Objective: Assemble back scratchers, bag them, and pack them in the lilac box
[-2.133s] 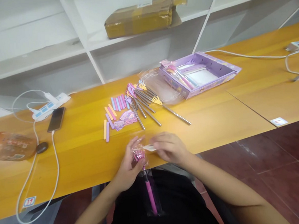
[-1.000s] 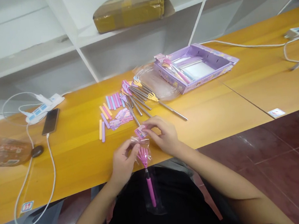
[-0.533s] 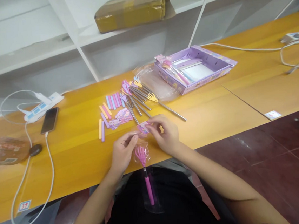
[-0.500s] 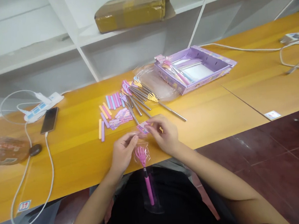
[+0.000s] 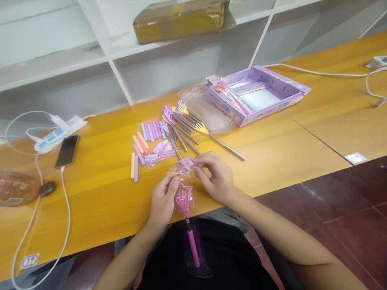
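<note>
Between thumb and fingers, my left hand (image 5: 163, 198) pinches the top of a clear plastic bag (image 5: 185, 180). Inside the bag hangs a pink hand-shaped back scratcher (image 5: 183, 202), its pink handle down against the black shirt. My right hand (image 5: 214, 175) is closed on the right edge of a small printed card (image 5: 185, 164), which sits at the bag's mouth. Just beyond my hands lie a pile of similar cards (image 5: 161, 151), several coloured handle sleeves (image 5: 149, 131) and a bunch of metal-rod back scratchers (image 5: 181, 123). A yellow-headed back scratcher (image 5: 222, 143) lies to their right.
At the back stands a purple tray box (image 5: 265, 110) with packed scratchers, beside clear plastic bags (image 5: 211, 116). To the left are a phone (image 5: 67, 151), a power strip (image 5: 60, 134), cables and an orange package (image 5: 7, 186). A cardboard box (image 5: 183, 18) rests on the shelf.
The card has come slightly up and away at the bag's mouth, showing more of its face. Both hands keep their grip, and the whole view has shifted a little.
</note>
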The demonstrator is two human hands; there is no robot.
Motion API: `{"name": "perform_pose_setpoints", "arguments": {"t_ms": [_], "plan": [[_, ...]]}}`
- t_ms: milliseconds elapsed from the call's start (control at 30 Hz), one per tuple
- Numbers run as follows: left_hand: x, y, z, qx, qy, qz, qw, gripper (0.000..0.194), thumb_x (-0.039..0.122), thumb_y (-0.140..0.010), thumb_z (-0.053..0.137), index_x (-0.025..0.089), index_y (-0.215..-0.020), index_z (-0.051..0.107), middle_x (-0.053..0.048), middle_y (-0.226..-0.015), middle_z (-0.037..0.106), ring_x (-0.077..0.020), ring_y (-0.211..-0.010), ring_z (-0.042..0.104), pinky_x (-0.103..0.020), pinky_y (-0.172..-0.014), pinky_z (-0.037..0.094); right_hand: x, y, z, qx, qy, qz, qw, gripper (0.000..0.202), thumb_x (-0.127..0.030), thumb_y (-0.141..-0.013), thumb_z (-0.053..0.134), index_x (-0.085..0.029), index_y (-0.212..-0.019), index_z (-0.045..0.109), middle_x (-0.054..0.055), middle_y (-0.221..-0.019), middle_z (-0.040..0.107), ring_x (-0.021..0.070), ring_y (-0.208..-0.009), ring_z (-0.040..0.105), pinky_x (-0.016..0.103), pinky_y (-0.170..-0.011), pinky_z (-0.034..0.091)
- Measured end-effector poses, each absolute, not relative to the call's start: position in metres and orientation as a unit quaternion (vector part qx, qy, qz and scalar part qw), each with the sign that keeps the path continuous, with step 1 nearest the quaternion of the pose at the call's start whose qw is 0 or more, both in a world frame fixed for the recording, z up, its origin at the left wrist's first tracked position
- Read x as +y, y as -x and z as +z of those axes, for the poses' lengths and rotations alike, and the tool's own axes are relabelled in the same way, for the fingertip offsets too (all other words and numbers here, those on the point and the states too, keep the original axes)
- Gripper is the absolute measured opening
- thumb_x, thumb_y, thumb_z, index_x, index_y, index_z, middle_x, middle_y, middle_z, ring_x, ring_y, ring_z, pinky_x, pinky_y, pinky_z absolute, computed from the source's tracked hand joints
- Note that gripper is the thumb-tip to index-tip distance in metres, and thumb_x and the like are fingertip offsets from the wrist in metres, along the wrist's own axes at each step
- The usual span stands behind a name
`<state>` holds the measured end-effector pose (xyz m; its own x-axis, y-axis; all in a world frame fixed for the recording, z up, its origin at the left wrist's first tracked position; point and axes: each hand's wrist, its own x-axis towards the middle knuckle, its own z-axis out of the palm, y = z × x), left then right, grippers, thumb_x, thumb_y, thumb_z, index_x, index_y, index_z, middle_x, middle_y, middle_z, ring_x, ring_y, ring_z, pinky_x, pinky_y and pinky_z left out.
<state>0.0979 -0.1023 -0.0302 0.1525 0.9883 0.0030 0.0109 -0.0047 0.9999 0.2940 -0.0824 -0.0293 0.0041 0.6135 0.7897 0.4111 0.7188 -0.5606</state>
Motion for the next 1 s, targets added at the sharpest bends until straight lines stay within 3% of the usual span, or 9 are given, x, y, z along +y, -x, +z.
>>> {"name": "perform_pose_setpoints", "arguments": {"t_ms": [133, 333, 467, 733, 1000], "plan": [[-0.101, -0.100, -0.025, 0.451, -0.569, 0.458, 0.514, 0.037, 0.054, -0.107, 0.067, 0.021, -0.112, 0.085, -0.009, -0.123, 0.084, -0.0298, -0.123, 0.075, -0.040, -0.114, 0.053, -0.083, -0.293, -0.028, -0.704, 0.363, 0.077, 0.605, 0.027, -0.009, -0.104, 0.068, -0.026, -0.125, 0.066, 0.004, -0.101, 0.074, 0.0182, -0.083, 0.072, 0.033, -0.074, 0.064], [-0.100, -0.099, -0.033, 0.436, -0.571, 0.476, 0.508, 0.033, 0.047, -0.106, 0.071, 0.024, -0.123, 0.086, -0.009, -0.136, 0.081, -0.0296, -0.134, 0.071, -0.043, -0.124, 0.048, -0.082, -0.294, -0.028, -0.702, 0.366, 0.060, 0.608, 0.028, -0.008, -0.104, 0.069, -0.025, -0.125, 0.067, 0.005, -0.103, 0.074, 0.0183, -0.084, 0.073, 0.034, -0.077, 0.065], [-0.099, -0.099, -0.037, 0.429, -0.543, 0.487, 0.533, 0.036, 0.049, -0.101, 0.077, 0.024, -0.125, 0.085, -0.009, -0.135, 0.082, -0.0295, -0.133, 0.072, -0.042, -0.121, 0.051, -0.082, -0.294, -0.027, -0.706, 0.359, 0.042, 0.609, 0.027, -0.008, -0.104, 0.070, -0.025, -0.125, 0.067, 0.005, -0.102, 0.074, 0.0191, -0.086, 0.074, 0.034, -0.076, 0.065], [-0.098, -0.099, -0.032, 0.418, -0.576, 0.474, 0.518, 0.033, 0.049, -0.108, 0.069, 0.025, -0.121, 0.087, -0.008, -0.130, 0.084, -0.0274, -0.129, 0.075, -0.041, -0.121, 0.052, -0.080, -0.294, -0.026, -0.699, 0.351, 0.018, 0.623, 0.028, -0.008, -0.103, 0.070, -0.026, -0.124, 0.069, 0.006, -0.101, 0.076, 0.0230, -0.092, 0.076, 0.038, -0.078, 0.066], [-0.099, -0.100, -0.036, 0.431, -0.561, 0.461, 0.536, 0.033, 0.048, -0.102, 0.076, 0.021, -0.118, 0.086, -0.008, -0.125, 0.085, -0.0276, -0.119, 0.077, -0.039, -0.111, 0.056, -0.080, -0.294, -0.027, -0.737, 0.332, 0.015, 0.588, 0.032, -0.003, -0.103, 0.067, -0.024, -0.126, 0.072, 0.009, -0.106, 0.077, 0.0228, -0.097, 0.077, 0.038, -0.084, 0.066]]}}
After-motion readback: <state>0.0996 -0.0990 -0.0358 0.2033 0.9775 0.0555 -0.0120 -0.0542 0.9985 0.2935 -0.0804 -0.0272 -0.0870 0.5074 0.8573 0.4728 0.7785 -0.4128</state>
